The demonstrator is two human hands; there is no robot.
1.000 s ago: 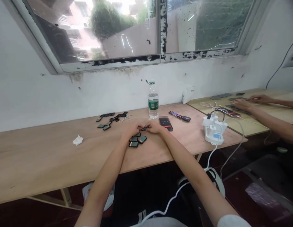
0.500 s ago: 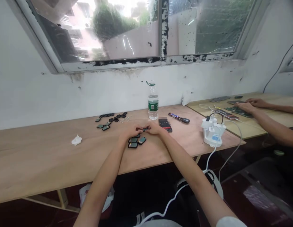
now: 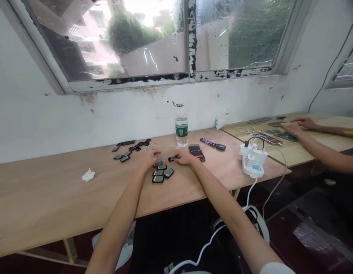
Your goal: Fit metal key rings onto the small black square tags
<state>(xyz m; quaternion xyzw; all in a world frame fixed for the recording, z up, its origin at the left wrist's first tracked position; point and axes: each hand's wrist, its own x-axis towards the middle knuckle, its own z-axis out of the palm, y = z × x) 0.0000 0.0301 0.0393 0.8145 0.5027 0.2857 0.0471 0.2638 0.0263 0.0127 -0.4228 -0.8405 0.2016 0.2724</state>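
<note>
Five modules (image 3: pixel 158 179): lay in a loose cluster between the forearms, toward the near edge of the worktop (image 3: pixel 51 198), grey-green faces up.
Held module (image 3: pixel 172 158): was just beyond the cluster, apart from the five; whether it touched the wood could not be told.
Right hand (image 3: pixel 183 156): had its digits narrowed on the right end of that module. The step seemed to be handling one module singly, this hand steadying it.
Left hand (image 3: pixel 149 156): was off the held module, just beyond the cluster's left side, fingertips drawn close; anything between them was too small to tell. The next move probably called for a light, exact pinch here and a steady right hand.
Phone (image 3: pixel 197 153): lay flat just beside the right hand, toward the worktop's right edge.
White bits (image 3: pixel 145 147): were scattered beyond the left hand.
Dark parts (image 3: pixel 139 144): lay beside those bits, toward the far edge.
Bottle (image 3: pixel 181 133): stood upright near the far edge.
</note>
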